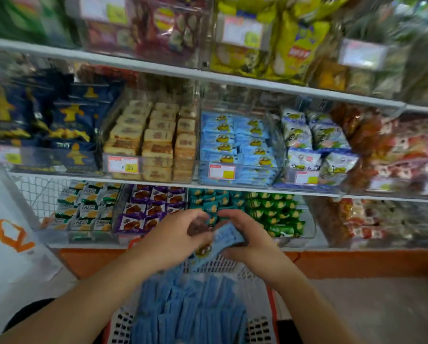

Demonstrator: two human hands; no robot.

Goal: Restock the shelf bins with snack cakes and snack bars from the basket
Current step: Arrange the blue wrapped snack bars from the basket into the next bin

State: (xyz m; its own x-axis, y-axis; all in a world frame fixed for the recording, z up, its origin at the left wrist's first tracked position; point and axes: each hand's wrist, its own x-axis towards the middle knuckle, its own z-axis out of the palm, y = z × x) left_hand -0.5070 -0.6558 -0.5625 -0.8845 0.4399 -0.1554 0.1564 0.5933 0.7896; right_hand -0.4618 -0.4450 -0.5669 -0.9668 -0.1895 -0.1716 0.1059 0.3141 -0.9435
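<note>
Both hands meet above the basket [123,321], in front of the lowest shelf. The left hand [173,240] and the right hand [247,240] each curl their fingers round a small bundle of light blue snack packets [226,235], the left gripping its lower end and the right its upper end. How many packets are in the bundle cannot be told, since the fingers cover much of it and the frame is smeared with motion blur.

Below the hands, the basket is white mesh with an orange rim, its near edge cut off by the bottom of the view. It is packed with more blue packets [188,306] standing on edge; their print is too blurred to read.

On the middle shelf, a clear bin of blue packets [235,145] sits between a bin of tan snack cakes [151,140] on its left and a bin of white and blue pouches [317,145] on its right. Price tags hang on the bin fronts; only the one on the tan cakes can be partly read.

On the lowest shelf, just behind the hands, a bin of teal packets [215,197] is partly hidden by the fingers. Purple packets [148,209] lie to its left and green ones [275,212] to its right.

The top shelf and the far right bins are too blurred to identify
</note>
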